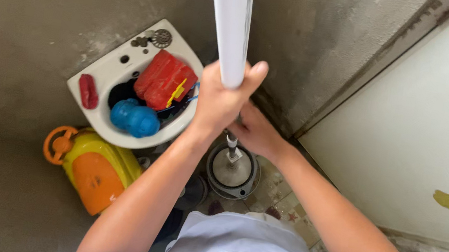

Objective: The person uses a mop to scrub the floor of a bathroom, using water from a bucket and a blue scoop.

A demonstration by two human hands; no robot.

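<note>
So the big thing here is the long white pole [231, 24], running straight up out of the shot, with its lower end going down into a round grey bucket-like base [233, 171] that's sitting on the patterned floor [289, 208] right in the corner where the rough grey wall is meeting the white door.

The left hand [217, 100] is wrapping tight around the pole, thumb pressing up the side. The right hand [256, 131] is reaching lower toward the thin metal part; its grip is mostly hiding behind the left one, so I can't tell if it's closing on anything.

Just beside the base, a white basin [108, 77] full of red and blue plastic toys is lying on the floor, and an orange-yellow toy car [92, 169] is sitting next to that.

My worry: that pole is looking top-heavy, so a one-handed hold slipping could be swinging it into the basin or wall.
</note>
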